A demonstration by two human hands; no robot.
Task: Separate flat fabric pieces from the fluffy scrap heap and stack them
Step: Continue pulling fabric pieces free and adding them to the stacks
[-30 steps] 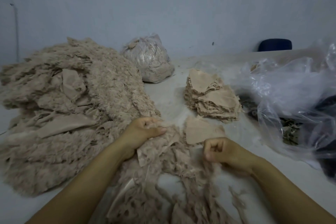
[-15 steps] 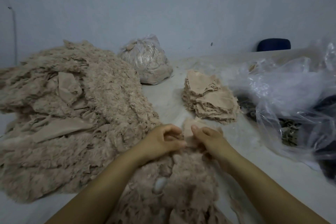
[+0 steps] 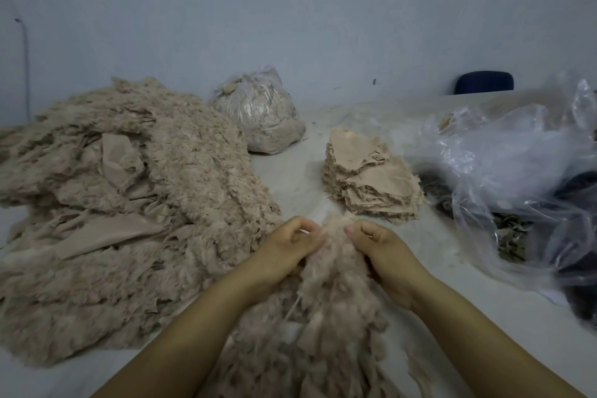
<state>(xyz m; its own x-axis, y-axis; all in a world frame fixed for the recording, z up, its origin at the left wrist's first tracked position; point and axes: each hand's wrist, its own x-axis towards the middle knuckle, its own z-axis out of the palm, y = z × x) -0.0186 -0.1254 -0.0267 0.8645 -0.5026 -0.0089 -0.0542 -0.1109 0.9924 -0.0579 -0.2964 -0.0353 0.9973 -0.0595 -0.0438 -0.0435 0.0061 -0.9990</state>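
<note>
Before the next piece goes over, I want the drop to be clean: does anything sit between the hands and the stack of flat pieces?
Nothing visible does. The left hand and right hand both grip the fluffy scrap, and only a bare strip of table separates them from the stack. The loose plastic bag lies to the stack's right, off that path.

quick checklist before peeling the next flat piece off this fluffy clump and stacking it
1. Left hand grips the fluffy clump: ok.
2. Right hand pinches the clump's top edge: ok.
3. Flat layer already parting from the fluff: cannot tell, fingers and blur hide it.
4. Stack of flat pieces upright, top free: ok.
5. Path from the hands to the stack over the table: ok.
6. Clear plastic bag apart from the stack: not ok, its edge lies right beside it.
</note>
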